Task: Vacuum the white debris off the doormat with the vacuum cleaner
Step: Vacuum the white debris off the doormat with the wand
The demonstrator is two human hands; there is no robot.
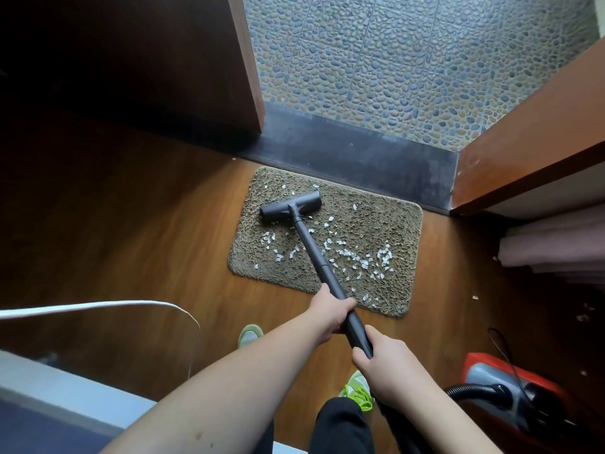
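Doormat (376, 221): lies flat on the wooden floor (163, 224), just inside the dark door sill (360, 149), so we stand at its near edge.
White debris (347, 253): scattered mostly over the near half and right side; a few bits lie beyond the vacuum head.
Vacuum head (289, 205): we have it resting on the mat's far left part, in our judgement so a pull toward us sweeps through the bits.
Vacuum tube (314, 253): slants back from the head to us.
Left hand (329, 314): fingers wrapped around the tube, farther down it, steering.
Right hand (381, 363): closed around the tube's upper end (nearest us).
Vacuum body (504, 381): sits on the floor at our right, its hose (471, 389) trailing from it.
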